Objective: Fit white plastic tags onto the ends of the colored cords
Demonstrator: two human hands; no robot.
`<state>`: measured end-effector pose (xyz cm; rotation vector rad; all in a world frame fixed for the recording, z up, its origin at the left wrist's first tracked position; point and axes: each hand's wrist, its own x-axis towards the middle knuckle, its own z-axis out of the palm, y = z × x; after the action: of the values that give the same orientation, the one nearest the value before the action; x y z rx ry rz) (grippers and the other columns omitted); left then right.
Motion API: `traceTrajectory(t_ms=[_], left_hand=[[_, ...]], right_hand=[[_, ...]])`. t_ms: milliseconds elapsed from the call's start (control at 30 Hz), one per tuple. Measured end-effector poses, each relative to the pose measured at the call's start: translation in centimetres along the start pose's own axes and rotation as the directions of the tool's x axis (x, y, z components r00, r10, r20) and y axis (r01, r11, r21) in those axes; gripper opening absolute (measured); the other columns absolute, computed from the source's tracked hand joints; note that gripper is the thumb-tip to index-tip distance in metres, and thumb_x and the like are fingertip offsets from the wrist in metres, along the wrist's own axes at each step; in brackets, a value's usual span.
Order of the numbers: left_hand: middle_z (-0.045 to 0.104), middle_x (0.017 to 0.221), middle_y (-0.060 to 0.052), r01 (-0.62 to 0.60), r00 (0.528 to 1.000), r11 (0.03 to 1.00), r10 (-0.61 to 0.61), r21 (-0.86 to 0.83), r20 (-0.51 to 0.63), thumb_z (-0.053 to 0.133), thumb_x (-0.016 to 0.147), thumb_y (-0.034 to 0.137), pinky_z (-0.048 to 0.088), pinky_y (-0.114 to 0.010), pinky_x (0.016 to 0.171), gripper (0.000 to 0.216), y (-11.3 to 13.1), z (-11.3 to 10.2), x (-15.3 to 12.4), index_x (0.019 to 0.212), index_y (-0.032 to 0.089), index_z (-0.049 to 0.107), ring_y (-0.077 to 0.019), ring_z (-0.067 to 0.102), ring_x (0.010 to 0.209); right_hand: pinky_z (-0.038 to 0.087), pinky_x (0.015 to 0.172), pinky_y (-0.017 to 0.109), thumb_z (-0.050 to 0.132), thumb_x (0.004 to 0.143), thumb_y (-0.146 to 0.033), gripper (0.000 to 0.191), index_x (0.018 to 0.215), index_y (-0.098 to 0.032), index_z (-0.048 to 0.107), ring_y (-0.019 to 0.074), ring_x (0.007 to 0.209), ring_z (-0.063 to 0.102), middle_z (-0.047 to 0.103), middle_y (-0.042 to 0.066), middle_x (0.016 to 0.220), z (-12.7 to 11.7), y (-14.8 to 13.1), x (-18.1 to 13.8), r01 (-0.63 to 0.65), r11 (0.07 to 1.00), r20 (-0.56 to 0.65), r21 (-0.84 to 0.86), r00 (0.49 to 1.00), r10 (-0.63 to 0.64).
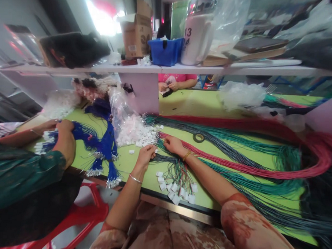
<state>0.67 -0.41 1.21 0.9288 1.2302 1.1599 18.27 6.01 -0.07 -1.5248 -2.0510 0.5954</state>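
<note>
My left hand [146,155] is closed in a pinch just below a heap of small white connectors [138,135]; what it pinches is too small to name. My right hand [174,144] is closed on the ends of thin wires where the red bundle [236,162] and the green bundle [231,136] meet. Below both hands lies a bunch of wires fitted with white connectors [177,185] near the front edge of the green table [125,163].
A co-worker on the left, in a green sleeve [20,177], handles blue wire bundles [104,144]. Another person's hands [169,86] work across the table. A tape roll [198,137] lies among the wires. A shelf [163,68] carries a cardboard box, blue bin and white jug. Below left stands a red stool [79,214].
</note>
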Motion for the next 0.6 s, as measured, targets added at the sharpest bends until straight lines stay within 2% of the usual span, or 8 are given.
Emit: traceTrajectory(t_ms=[167,267,400,500,600], left_hand=[[0.055,0.053,0.001,0.022,1.0,0.998,-0.021,-0.052,0.013,0.077,0.061,0.034,0.028,-0.017,0.044,0.026,0.0,-0.1,0.2,0.069,0.012,0.066,-0.0047,0.042,0.044],[0.056,0.055,0.001,0.021,1.0,0.991,-0.02,-0.131,0.009,0.078,0.061,0.033,0.031,-0.017,0.046,0.026,0.1,0.1,0.1,0.072,0.012,0.067,-0.005,0.045,0.046],[0.056,0.06,0.001,0.008,0.999,0.969,0.001,-0.248,0.036,0.079,0.062,0.031,0.036,-0.016,0.05,0.027,0.4,0.4,-0.3,0.076,0.012,0.067,-0.0052,0.048,0.052],[0.058,0.065,0.001,0.003,0.999,0.954,0.011,-0.3,0.044,0.08,0.062,0.031,0.039,-0.016,0.053,0.027,0.6,0.5,-0.6,0.077,0.012,0.066,-0.0047,0.049,0.054],[0.06,0.072,0.0,-0.004,0.999,0.941,0.02,-0.339,0.042,0.08,0.063,0.031,0.041,-0.016,0.055,0.029,0.6,0.4,-0.5,0.079,0.013,0.065,-0.0046,0.05,0.056]], right_hand=[[0.025,0.057,0.025,0.049,0.083,-0.023,0.015,0.07,-0.018,0.055,0.0135,0.059,0.044,0.06,0.003,0.067,-0.3,0.3,-0.7,0.05,0.999,0.024,-0.01,0.998,-0.05],[0.026,0.058,0.025,0.046,0.084,-0.024,0.014,0.076,-0.017,0.056,0.0131,0.059,0.042,0.059,0.004,0.069,-1.0,0.4,-0.8,0.054,0.998,-0.016,0.014,0.998,-0.054],[0.031,0.059,0.023,0.048,0.081,-0.027,0.015,0.073,-0.016,0.055,0.0116,0.061,0.044,0.056,0.0,0.067,-1.2,-0.2,-0.3,0.09,0.971,-0.042,0.221,0.996,-0.082],[0.034,0.059,0.022,0.051,0.077,-0.03,0.016,0.075,-0.015,0.058,0.0107,0.062,0.046,0.056,-0.001,0.068,-1.0,-1.3,-0.2,0.121,0.898,-0.028,0.423,0.992,-0.121],[0.036,0.059,0.021,0.054,0.076,-0.032,0.019,0.077,-0.014,0.06,0.0101,0.062,0.046,0.057,-0.001,0.069,-0.9,-2.6,-0.8,0.114,0.839,-0.004,0.532,0.991,-0.132]])
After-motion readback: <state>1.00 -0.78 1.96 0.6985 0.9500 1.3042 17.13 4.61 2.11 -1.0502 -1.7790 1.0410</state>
